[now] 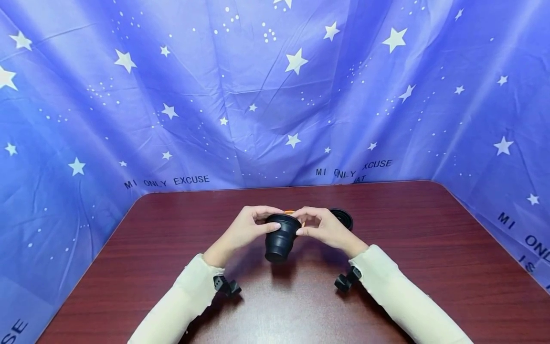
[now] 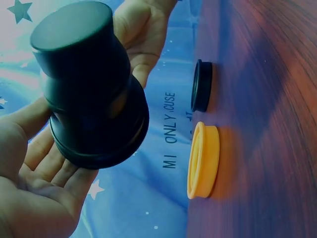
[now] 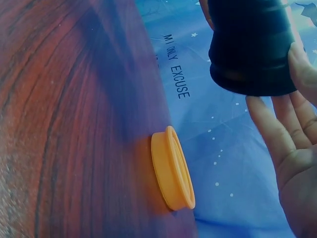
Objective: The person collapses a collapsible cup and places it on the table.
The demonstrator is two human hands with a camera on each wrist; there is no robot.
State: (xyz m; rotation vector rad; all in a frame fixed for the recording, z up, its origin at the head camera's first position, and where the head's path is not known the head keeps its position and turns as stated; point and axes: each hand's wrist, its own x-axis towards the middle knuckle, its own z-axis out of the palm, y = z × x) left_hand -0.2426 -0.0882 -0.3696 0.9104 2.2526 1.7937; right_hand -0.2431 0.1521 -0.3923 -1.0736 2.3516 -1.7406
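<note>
A black collapsible cup [image 1: 281, 239], pulled out to its full stepped height, is held above the table between both hands. Its wide rim faces up and away, and its narrow base points down toward the near edge. My left hand [image 1: 245, 227] grips the rim from the left, thumb on the near side and fingers behind. From the right, my right hand [image 1: 324, 227] pinches the same rim with thumb and fingers. Beyond the cup sits a flattened orange collapsible cup [image 2: 205, 161], mostly hidden in the head view but plain in both wrist views.
A round black flattened piece [image 1: 342, 217], ringed like a folded cup, lies behind my right hand. The dark red wooden table [image 1: 172, 239] ends at a blue star-printed curtain [image 1: 258, 95] behind and at the sides. Black camera mounts [image 1: 225, 285] hang from both wrists.
</note>
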